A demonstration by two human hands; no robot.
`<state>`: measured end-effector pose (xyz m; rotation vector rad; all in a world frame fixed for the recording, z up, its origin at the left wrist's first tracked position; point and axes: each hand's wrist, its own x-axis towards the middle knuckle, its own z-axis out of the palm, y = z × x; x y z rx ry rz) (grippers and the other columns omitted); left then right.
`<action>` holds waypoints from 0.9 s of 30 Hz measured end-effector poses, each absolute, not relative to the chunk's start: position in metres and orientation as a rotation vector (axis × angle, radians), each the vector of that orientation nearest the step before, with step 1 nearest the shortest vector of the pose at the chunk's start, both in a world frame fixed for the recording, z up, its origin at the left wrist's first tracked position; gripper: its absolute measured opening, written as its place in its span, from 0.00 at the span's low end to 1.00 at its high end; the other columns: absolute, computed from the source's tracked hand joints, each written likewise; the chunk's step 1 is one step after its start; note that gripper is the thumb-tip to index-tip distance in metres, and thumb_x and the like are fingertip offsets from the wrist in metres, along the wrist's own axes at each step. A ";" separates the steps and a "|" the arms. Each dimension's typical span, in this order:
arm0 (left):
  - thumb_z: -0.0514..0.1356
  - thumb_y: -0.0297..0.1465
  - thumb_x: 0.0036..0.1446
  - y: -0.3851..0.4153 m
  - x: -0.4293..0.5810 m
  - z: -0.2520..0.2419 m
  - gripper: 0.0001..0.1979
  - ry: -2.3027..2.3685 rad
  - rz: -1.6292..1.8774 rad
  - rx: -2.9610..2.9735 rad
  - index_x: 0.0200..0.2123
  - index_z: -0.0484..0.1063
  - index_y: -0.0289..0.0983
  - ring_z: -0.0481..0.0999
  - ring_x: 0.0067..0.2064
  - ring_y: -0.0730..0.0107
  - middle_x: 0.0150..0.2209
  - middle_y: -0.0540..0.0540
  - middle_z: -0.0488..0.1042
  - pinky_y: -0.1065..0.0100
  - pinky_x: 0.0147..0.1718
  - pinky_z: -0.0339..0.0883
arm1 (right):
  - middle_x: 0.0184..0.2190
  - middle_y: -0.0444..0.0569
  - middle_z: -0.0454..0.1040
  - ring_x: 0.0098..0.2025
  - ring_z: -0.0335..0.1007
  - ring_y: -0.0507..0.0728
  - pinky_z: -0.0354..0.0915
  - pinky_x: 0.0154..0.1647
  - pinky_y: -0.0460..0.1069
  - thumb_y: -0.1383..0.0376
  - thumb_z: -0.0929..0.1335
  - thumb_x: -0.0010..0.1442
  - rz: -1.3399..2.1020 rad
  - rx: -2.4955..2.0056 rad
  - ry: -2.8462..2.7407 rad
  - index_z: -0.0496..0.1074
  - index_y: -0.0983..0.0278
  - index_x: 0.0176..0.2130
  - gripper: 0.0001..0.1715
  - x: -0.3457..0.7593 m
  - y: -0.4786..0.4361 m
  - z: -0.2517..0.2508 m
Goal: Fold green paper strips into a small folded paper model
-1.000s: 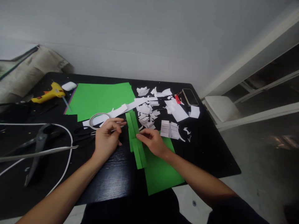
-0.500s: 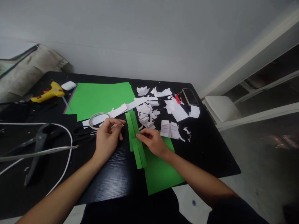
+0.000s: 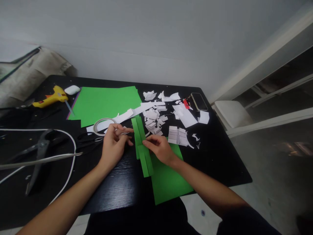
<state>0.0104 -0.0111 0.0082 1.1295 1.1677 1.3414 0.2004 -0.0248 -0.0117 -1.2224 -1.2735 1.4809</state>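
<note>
A folded green paper piece point(image 3: 141, 147), made of long narrow panels, stands in the middle in front of me. My right hand point(image 3: 160, 148) pinches its right side between thumb and fingers. My left hand point(image 3: 114, 143) is at its left side, fingers apart, with the index fingertip at or very near the paper's edge. Under and beside my right hand lies a flat green sheet point(image 3: 168, 186). Just beyond my left hand are a roll of tape point(image 3: 95, 126) and a long white paper strip point(image 3: 119, 119).
Larger green sheets point(image 3: 105, 101) lie at the back left, near a yellow glue gun point(image 3: 57, 95) and a white case point(image 3: 72, 89). White paper scraps point(image 3: 154, 117), folded white paper point(image 3: 177, 135) and a phone point(image 3: 199, 101) are farther right. Big black-handled scissors point(image 3: 40, 156) and a white cable point(image 3: 73, 156) lie left.
My left hand has shifted slightly right and its fingers have loosened from a pinch, the index finger now reaching to the green paper. My right hand and the folded piece have stayed put.
</note>
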 end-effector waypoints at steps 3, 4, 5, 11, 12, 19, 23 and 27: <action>0.64 0.34 0.60 -0.012 0.010 0.010 0.11 1.225 1.247 1.185 0.42 0.66 0.38 0.71 0.17 0.75 0.21 0.53 0.79 0.75 0.19 0.65 | 0.24 0.43 0.70 0.25 0.62 0.51 0.56 0.25 0.48 0.52 0.77 0.55 1.476 -1.227 -1.278 0.79 0.64 0.31 0.17 0.200 -0.025 -0.012; 0.62 0.37 0.62 -0.012 0.010 0.010 0.11 1.255 1.208 1.208 0.44 0.69 0.37 0.68 0.15 0.75 0.16 0.55 0.74 0.76 0.16 0.60 | 0.24 0.42 0.70 0.25 0.62 0.51 0.56 0.25 0.48 0.52 0.77 0.55 1.470 -1.232 -1.282 0.78 0.64 0.31 0.17 0.200 -0.025 -0.012; 0.61 0.38 0.64 -0.013 0.010 0.010 0.12 1.284 1.180 1.231 0.46 0.71 0.37 0.65 0.13 0.75 0.13 0.56 0.70 0.77 0.14 0.56 | 0.23 0.42 0.70 0.25 0.62 0.51 0.56 0.25 0.48 0.52 0.77 0.55 1.463 -1.235 -1.284 0.78 0.64 0.31 0.17 0.200 -0.025 -0.012; 0.58 0.30 0.57 -0.016 0.005 0.007 0.13 1.328 1.068 1.239 0.46 0.71 0.38 0.60 0.08 0.72 0.08 0.59 0.64 0.77 0.10 0.49 | 0.24 0.43 0.70 0.25 0.63 0.52 0.58 0.25 0.48 0.52 0.77 0.56 1.465 -1.227 -1.288 0.78 0.63 0.32 0.17 0.201 -0.025 -0.011; 0.58 0.29 0.55 -0.017 0.005 0.007 0.13 1.316 1.032 1.220 0.45 0.70 0.38 0.60 0.07 0.72 0.07 0.59 0.63 0.78 0.09 0.47 | 0.24 0.43 0.70 0.25 0.63 0.52 0.58 0.25 0.48 0.52 0.77 0.55 1.467 -1.229 -1.287 0.78 0.63 0.32 0.17 0.201 -0.025 -0.011; 0.60 0.33 0.58 -0.015 0.011 0.005 0.10 1.270 1.078 1.199 0.42 0.62 0.41 0.58 0.10 0.75 0.09 0.62 0.63 0.78 0.12 0.46 | 0.23 0.42 0.69 0.25 0.61 0.51 0.56 0.25 0.48 0.53 0.77 0.55 1.471 -1.223 -1.275 0.78 0.64 0.30 0.17 0.200 -0.025 -0.009; 0.60 0.39 0.62 -0.012 0.010 0.005 0.13 1.250 1.061 1.271 0.45 0.66 0.39 0.59 0.15 0.76 0.15 0.59 0.67 0.76 0.16 0.50 | 0.24 0.42 0.71 0.26 0.62 0.51 0.58 0.26 0.48 0.53 0.78 0.54 1.484 -1.195 -1.255 0.79 0.63 0.31 0.17 0.200 -0.026 -0.008; 0.60 0.42 0.64 -0.013 0.007 0.000 0.14 1.196 0.925 1.474 0.33 0.68 0.38 0.61 0.19 0.75 0.17 0.56 0.65 0.73 0.21 0.54 | 0.24 0.42 0.70 0.26 0.62 0.51 0.59 0.26 0.48 0.52 0.78 0.54 1.511 -1.153 -1.220 0.79 0.63 0.31 0.17 0.200 -0.025 -0.007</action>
